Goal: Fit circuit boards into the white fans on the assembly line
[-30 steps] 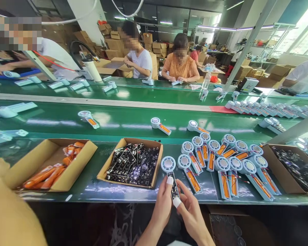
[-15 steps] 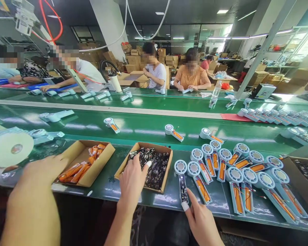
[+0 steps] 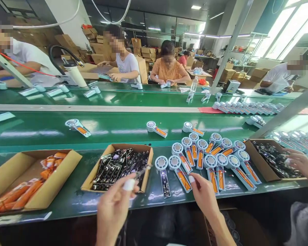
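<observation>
Landmark for places: the board carton [image 3: 150,154], heaped with dark circuit boards. Just right of it, on the bench [image 3: 73,191], lies one fan unit [image 3: 161,164] with a circuit board [image 3: 165,184] along its handle; I judge that board laid in place, though whether it is fastened I cannot tell. Farther right of the carton, a cluster of fan units [image 3: 222,160] shows orange cells and loose wires with no board over them; these appear to be work left. Left hand [image 3: 115,201], at the carton's front right corner: thumb and fingers pinched together on a thin blurred piece, probably another board. Right hand [image 3: 204,193], right of the carton beside the cluster: fingers curled, thumb close to them; whether anything is held, cannot tell. Left of the carton: an orange-cell carton [image 3: 53,188]. Well to its right, a second board carton [image 3: 260,167], a co-worker's hand [image 3: 300,164] over it. Behind the carton runs a glossy green belt [image 3: 113,136] carrying scattered units; beyond that, co-workers seated, one in an orange top [image 3: 169,71], then stacked cardboard boxes [image 3: 146,52]. Bright windows far back, right of the carton.
</observation>
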A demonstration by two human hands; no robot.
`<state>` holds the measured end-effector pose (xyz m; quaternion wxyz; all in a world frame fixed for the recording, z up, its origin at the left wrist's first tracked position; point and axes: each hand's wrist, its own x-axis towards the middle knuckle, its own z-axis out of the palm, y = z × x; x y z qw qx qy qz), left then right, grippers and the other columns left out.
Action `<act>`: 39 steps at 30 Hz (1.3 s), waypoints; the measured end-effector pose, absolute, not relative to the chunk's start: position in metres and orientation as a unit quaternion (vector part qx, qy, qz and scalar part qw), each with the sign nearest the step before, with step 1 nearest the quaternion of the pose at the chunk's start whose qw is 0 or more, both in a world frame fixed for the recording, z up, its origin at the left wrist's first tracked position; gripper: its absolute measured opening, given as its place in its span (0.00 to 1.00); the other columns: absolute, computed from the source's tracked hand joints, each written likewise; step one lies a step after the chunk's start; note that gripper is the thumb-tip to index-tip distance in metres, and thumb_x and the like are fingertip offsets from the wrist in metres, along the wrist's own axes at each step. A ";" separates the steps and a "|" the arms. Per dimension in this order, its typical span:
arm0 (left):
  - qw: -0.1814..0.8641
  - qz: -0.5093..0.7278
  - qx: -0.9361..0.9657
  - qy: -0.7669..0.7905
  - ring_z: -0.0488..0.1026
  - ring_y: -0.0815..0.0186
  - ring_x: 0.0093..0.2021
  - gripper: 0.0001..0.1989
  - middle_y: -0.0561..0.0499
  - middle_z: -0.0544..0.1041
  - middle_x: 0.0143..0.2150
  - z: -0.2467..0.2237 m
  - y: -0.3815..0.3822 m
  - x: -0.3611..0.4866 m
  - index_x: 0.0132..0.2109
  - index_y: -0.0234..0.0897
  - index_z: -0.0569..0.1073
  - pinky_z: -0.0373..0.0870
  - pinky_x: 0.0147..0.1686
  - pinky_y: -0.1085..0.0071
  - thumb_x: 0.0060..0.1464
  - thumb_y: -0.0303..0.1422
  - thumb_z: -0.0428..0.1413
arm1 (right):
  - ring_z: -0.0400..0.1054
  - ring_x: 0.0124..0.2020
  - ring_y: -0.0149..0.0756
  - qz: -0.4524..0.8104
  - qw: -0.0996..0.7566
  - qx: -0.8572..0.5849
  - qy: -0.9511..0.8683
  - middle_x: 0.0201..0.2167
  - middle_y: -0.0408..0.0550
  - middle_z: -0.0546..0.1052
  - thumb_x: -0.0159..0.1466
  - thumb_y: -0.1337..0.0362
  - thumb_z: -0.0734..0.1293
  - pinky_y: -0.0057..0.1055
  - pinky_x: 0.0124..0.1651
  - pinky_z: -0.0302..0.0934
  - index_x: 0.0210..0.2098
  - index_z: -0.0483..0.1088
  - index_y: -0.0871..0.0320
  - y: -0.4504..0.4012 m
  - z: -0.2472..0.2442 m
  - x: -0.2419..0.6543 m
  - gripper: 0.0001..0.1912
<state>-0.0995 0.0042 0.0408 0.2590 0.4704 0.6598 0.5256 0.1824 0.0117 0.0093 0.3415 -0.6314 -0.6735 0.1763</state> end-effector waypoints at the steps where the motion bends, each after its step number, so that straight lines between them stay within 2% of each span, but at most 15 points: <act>1: 0.333 0.538 0.451 0.629 0.77 0.62 0.26 0.19 0.49 0.81 0.27 0.036 0.000 -0.085 0.40 0.38 0.82 0.75 0.30 0.68 0.53 0.48 0.59 | 0.75 0.33 0.40 0.162 0.335 -0.628 -0.683 0.34 0.51 0.80 0.69 0.62 0.57 0.31 0.37 0.68 0.44 0.76 0.58 0.016 0.008 0.180 0.16; 3: 0.449 0.538 0.388 0.598 0.77 0.61 0.24 0.20 0.48 0.81 0.25 0.026 -0.008 -0.057 0.36 0.36 0.81 0.77 0.30 0.67 0.50 0.50 0.61 | 0.76 0.38 0.40 0.135 0.306 -0.616 -0.713 0.39 0.52 0.80 0.67 0.67 0.59 0.32 0.41 0.68 0.47 0.74 0.58 0.023 0.007 0.172 0.15; 6: 0.562 0.527 0.310 0.557 0.80 0.59 0.29 0.21 0.49 0.81 0.26 0.010 -0.017 -0.020 0.38 0.36 0.80 0.78 0.35 0.64 0.42 0.47 0.68 | 0.74 0.45 0.42 0.102 0.241 -0.604 -0.753 0.44 0.52 0.78 0.63 0.73 0.61 0.33 0.46 0.68 0.51 0.72 0.57 0.030 0.008 0.159 0.18; 10: 0.599 0.546 0.260 0.525 0.80 0.61 0.35 0.25 0.49 0.82 0.38 -0.002 -0.023 0.006 0.46 0.39 0.77 0.77 0.42 0.65 0.41 0.43 0.69 | 0.72 0.47 0.43 0.112 0.199 -0.572 -0.788 0.43 0.52 0.78 0.63 0.76 0.60 0.36 0.47 0.67 0.53 0.69 0.56 0.034 0.010 0.155 0.21; 12: 0.599 0.520 0.287 0.538 0.79 0.62 0.33 0.24 0.50 0.81 0.35 -0.002 -0.022 0.008 0.46 0.38 0.77 0.75 0.39 0.67 0.42 0.42 0.68 | 0.72 0.44 0.42 0.150 0.225 -0.556 -0.786 0.42 0.52 0.77 0.63 0.75 0.58 0.35 0.45 0.66 0.54 0.68 0.57 0.035 0.010 0.157 0.21; 15: 0.598 0.466 0.345 0.554 0.76 0.62 0.31 0.16 0.52 0.78 0.28 0.003 -0.017 0.006 0.33 0.38 0.76 0.71 0.34 0.70 0.41 0.42 0.68 | 0.70 0.34 0.36 0.285 0.311 -0.549 -0.721 0.35 0.47 0.76 0.65 0.70 0.59 0.30 0.38 0.64 0.52 0.69 0.57 0.037 0.007 0.163 0.18; 17: 0.609 0.440 0.373 0.544 0.76 0.61 0.32 0.15 0.53 0.77 0.27 0.006 -0.016 0.005 0.28 0.39 0.72 0.71 0.35 0.70 0.40 0.41 0.68 | 0.66 0.27 0.32 0.409 0.360 -0.532 -0.648 0.29 0.42 0.72 0.65 0.64 0.62 0.27 0.31 0.61 0.52 0.69 0.58 0.039 0.007 0.166 0.16; 20: 0.633 0.417 0.394 0.520 0.77 0.61 0.33 0.16 0.53 0.77 0.27 0.007 -0.018 0.007 0.28 0.41 0.66 0.72 0.38 0.68 0.43 0.40 0.67 | 0.61 0.22 0.28 0.561 0.382 -0.482 -0.554 0.23 0.36 0.67 0.63 0.54 0.67 0.24 0.25 0.57 0.52 0.70 0.58 0.040 0.008 0.167 0.21; 23: 0.654 0.420 0.383 0.499 0.79 0.58 0.35 0.16 0.51 0.80 0.31 0.003 -0.023 0.012 0.32 0.42 0.64 0.73 0.39 0.66 0.50 0.42 0.63 | 0.61 0.22 0.28 0.623 0.369 -0.470 -0.505 0.22 0.38 0.69 0.60 0.48 0.70 0.24 0.25 0.57 0.47 0.74 0.58 0.039 0.010 0.165 0.23; 25: 0.655 0.418 0.388 0.496 0.80 0.58 0.37 0.13 0.49 0.82 0.35 0.002 -0.024 0.011 0.40 0.42 0.69 0.74 0.41 0.65 0.52 0.41 0.62 | 0.62 0.23 0.28 0.627 0.362 -0.475 -0.500 0.23 0.40 0.70 0.60 0.46 0.70 0.24 0.25 0.58 0.42 0.77 0.58 0.038 0.010 0.166 0.22; 27: 0.649 0.400 0.424 0.489 0.80 0.59 0.38 0.14 0.48 0.82 0.37 0.002 -0.024 0.005 0.47 0.40 0.73 0.73 0.44 0.65 0.54 0.39 0.60 | 0.62 0.24 0.28 0.624 0.358 -0.470 -0.511 0.24 0.41 0.71 0.60 0.47 0.70 0.25 0.26 0.59 0.41 0.78 0.59 0.037 0.009 0.167 0.21; 30: 0.641 0.366 0.471 0.483 0.78 0.60 0.35 0.11 0.46 0.82 0.35 0.002 -0.019 -0.010 0.42 0.38 0.78 0.72 0.39 0.68 0.57 0.39 0.57 | 0.61 0.23 0.27 0.622 0.333 -0.452 -0.545 0.26 0.40 0.71 0.64 0.51 0.67 0.25 0.28 0.60 0.50 0.76 0.59 0.036 0.011 0.170 0.22; 33: 0.656 0.366 0.436 0.495 0.77 0.62 0.30 0.13 0.47 0.82 0.33 0.002 -0.012 -0.022 0.40 0.37 0.76 0.70 0.30 0.70 0.56 0.42 0.58 | 0.65 0.27 0.29 0.565 0.281 -0.455 -0.629 0.33 0.44 0.76 0.67 0.61 0.63 0.27 0.32 0.63 0.56 0.74 0.56 0.035 0.020 0.171 0.20; 36: 0.681 0.369 0.400 0.491 0.78 0.63 0.30 0.16 0.45 0.83 0.38 0.002 -0.008 -0.025 0.44 0.37 0.73 0.71 0.29 0.71 0.54 0.44 0.59 | 0.69 0.36 0.34 0.452 0.242 -0.460 -0.725 0.37 0.46 0.79 0.63 0.72 0.59 0.29 0.40 0.63 0.48 0.79 0.54 0.034 0.031 0.167 0.20; 39: 0.675 0.364 0.405 0.498 0.79 0.62 0.32 0.17 0.44 0.83 0.40 0.001 -0.008 -0.023 0.45 0.37 0.71 0.72 0.29 0.70 0.55 0.45 0.56 | 0.68 0.32 0.33 0.407 0.239 -0.482 -0.738 0.31 0.44 0.77 0.62 0.72 0.61 0.28 0.36 0.61 0.37 0.79 0.57 0.034 0.031 0.165 0.15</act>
